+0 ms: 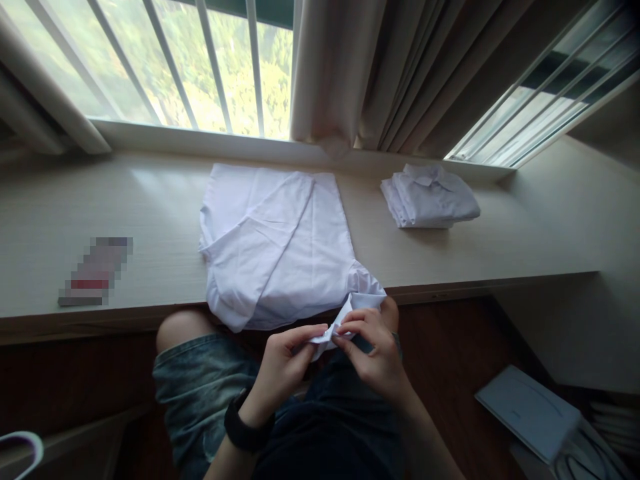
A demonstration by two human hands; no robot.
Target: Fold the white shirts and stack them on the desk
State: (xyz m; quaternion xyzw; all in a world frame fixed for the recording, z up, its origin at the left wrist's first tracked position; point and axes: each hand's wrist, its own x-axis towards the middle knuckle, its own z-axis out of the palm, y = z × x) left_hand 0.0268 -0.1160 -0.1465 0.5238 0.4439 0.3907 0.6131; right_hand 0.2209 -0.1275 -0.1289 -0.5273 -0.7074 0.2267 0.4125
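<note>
A white shirt (pixel 280 247) lies spread over the ledge, one sleeve folded diagonally across its body. Its other sleeve hangs off the front edge towards my lap, and both hands work at that sleeve's cuff (pixel 325 340). My left hand (pixel 290 357), with a black band on the wrist, pinches one end of the cuff between thumb and fingers. Close beside it, my right hand (pixel 373 347) pinches the cuff from the other side. Any button between the fingertips is too small to make out.
A stack of folded white shirts (pixel 433 197) sits on the ledge (pixel 370 240) to the right. At the left lies a pixelated object (pixel 95 273). Behind are barred windows and curtains (pixel 335 73). A pale box-like object (pixel 530 407) stands low at the right.
</note>
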